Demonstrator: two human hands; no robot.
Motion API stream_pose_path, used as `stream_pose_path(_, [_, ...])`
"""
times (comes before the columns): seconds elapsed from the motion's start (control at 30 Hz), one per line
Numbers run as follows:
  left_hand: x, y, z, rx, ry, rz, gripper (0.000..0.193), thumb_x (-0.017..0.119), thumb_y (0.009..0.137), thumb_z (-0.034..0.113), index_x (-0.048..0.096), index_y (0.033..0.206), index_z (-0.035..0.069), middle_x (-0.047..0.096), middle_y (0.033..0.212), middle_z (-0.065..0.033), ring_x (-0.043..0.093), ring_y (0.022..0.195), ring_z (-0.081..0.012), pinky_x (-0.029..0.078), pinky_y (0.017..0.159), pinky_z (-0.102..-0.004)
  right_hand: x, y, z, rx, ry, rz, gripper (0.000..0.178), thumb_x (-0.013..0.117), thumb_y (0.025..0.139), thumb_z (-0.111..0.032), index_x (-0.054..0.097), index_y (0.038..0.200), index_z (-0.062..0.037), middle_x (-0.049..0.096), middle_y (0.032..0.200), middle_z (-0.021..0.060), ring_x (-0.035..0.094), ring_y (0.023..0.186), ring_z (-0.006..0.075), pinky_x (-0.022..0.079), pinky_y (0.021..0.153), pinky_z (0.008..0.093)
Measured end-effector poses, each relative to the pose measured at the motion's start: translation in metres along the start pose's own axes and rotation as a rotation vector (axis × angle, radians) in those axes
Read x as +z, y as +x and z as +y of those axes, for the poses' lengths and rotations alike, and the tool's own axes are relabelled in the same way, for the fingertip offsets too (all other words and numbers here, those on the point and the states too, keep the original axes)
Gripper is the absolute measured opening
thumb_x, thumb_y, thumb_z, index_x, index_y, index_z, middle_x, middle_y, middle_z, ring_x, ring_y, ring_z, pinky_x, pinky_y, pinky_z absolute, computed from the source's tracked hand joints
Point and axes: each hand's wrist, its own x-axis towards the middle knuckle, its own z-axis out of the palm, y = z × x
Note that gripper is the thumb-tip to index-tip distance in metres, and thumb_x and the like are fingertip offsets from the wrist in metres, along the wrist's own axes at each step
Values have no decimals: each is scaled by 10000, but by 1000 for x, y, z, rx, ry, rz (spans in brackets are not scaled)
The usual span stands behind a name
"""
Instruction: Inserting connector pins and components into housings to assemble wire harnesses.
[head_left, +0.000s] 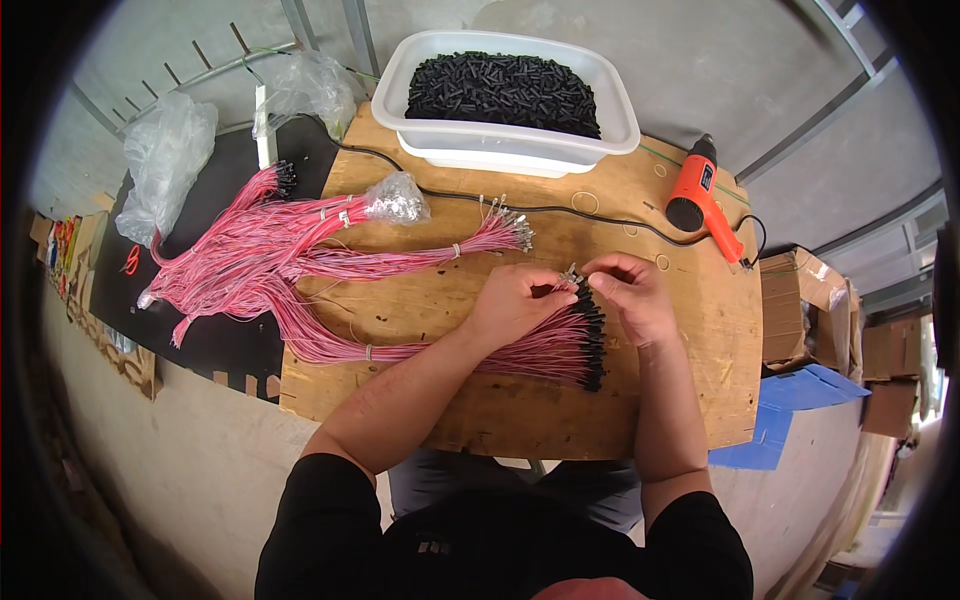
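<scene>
A bundle of pink wires (535, 350) fans out on the wooden table in front of me, most of its ends capped with black sleeves (594, 350). My left hand (512, 305) is closed in a pinch on wires at the far edge of this bundle, where a few bare metal tips show. Close beside it, my right hand (637, 300) brings thumb and forefinger together at those tips; whatever is between them is too small to make out. Another wire bunch (470, 240) with pale metal ends lies beyond my left hand.
A white tub (500, 150) of short black tubes stands at the back of the wooden table (690, 400). To the right lies an orange heat gun (700, 195) with a black cord. More pink wires (230, 250), plastic bags (168, 160) and red-handled scissors (131, 260) are at left.
</scene>
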Motion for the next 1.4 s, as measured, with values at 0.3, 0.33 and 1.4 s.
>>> stream_pose_path(0.3, [1,1,-11,-97,-211,-10,196,776,877,156,750,991,-2,710,767,-69,601,677,-66,489,608,-261,-1,0,5,-1,-100,-18,63,725,902,-35,706,938,13,689,863,9,597,771,55,476,700,207])
stream_pose_path(0.33, [2,1,-13,-134,-282,-14,196,768,886,154,747,988,-11,696,739,-42,567,672,-42,471,592,-251,-2,0,6,-8,-108,-14,56,719,906,-34,709,932,14,698,858,19,606,766,61,484,698,212])
stream_pose_path(1.4, [0,1,-13,-183,-353,-16,111,718,923,68,706,979,-28,665,825,7,581,739,-42,458,650,-210,-28,18,17,141,727,196,216,495,1021,24,595,1214,23,667,1200,196,701,984,201,618,820,220])
